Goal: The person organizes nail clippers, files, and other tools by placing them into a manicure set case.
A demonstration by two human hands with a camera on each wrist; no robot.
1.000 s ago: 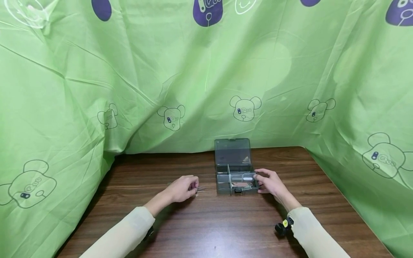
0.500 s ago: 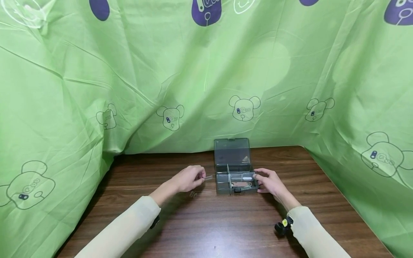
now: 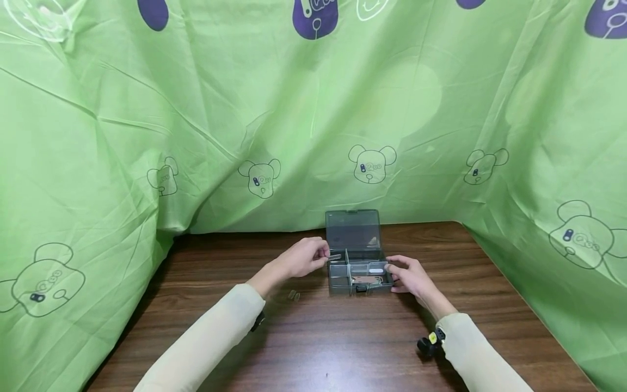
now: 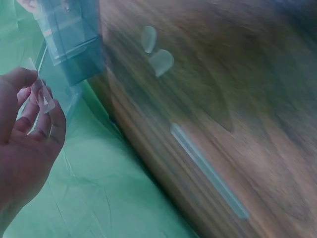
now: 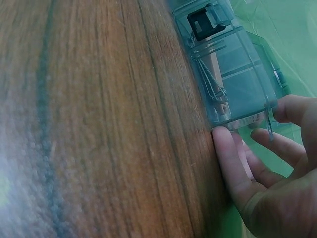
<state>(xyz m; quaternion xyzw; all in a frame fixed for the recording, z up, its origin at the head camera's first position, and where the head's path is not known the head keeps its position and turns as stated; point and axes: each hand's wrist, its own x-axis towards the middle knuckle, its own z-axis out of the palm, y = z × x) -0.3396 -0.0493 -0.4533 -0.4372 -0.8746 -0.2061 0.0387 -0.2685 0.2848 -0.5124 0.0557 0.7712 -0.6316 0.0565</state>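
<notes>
Smoky grey plastic makes up the box (image 3: pixel 340 290), standing on the table (image 3: pixel 367 337) with its lid (image 3: pixel 352 230) raised at the back. In the head view my left hand (image 3: pixel 307 257) pinches a clear piece (image 3: pixel 335 257), its tip at the back left compartment, not yet let go. My right hand (image 3: pixel 410 277) grips the box's right end. I'd call the work partway along: a pinkish piece (image 3: pixel 363 280) lies inside, while two small clear bits (image 3: pixel 294 295) lie on the wood outside.

My left wrist view shows the held piece thin, glossy and see-through between thumb and fingers; one layer or two, I cannot tell. A long clear strip (image 4: pixel 210 171) also lies outside, on the table.

From my right wrist, I see a black latch (image 5: pixel 203 25), and thin wiry clips (image 5: pixel 212 84) showing through the tinted wall.
</notes>
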